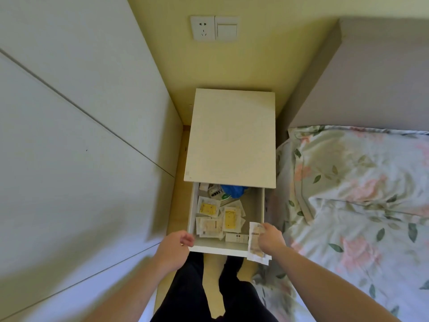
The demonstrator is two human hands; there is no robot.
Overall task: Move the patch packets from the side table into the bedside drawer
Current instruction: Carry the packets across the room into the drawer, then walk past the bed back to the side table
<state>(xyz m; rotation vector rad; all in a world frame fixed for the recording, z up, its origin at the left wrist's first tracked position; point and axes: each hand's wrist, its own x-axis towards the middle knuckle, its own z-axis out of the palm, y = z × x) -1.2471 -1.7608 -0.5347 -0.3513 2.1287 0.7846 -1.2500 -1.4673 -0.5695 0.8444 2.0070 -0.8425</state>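
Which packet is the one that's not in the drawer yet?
Find the white side table beside the bed, then its open drawer. At its near right corner the right hand pinches a packet, the only one hanging over the rim.

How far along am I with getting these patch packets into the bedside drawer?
Nearly done, it seems. The side table top shows no packets, and several patch packets already lie in the open drawer. In hand: your right hand pinches a last bunch of packets at the drawer's front right corner. Your left hand is by the front left corner. Left: drop that bunch in.
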